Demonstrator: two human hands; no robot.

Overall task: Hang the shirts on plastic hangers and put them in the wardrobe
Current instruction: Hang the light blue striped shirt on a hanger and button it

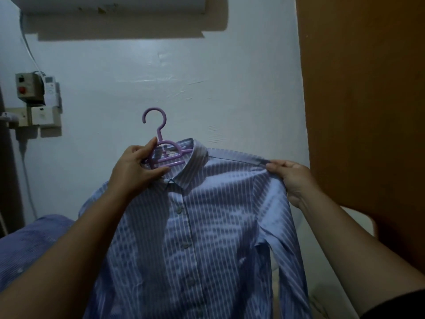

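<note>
Hanging step, mid-frame: left hand [135, 165] grips the purple hanger [161, 143] at the collar, right hand [292, 178] pinches the striped shirt [202, 226]'s shoulder — next, probably seat the left shoulder.

Dim, bluish cast, soft overall. Hard shadow under the wall unit [110, 5], well above the gripped hanger [161, 148]. Moiré banding on shirt [195, 226] stripes; wide-angle bend at edges.

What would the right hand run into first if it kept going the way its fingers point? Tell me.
The right hand pinches the striped shirt at the shoulder, fingers pointing left along the shoulder seam. Going straight on, it would probably meet the shirt's collar first, then the purple hanger; depth is unclear.
</note>
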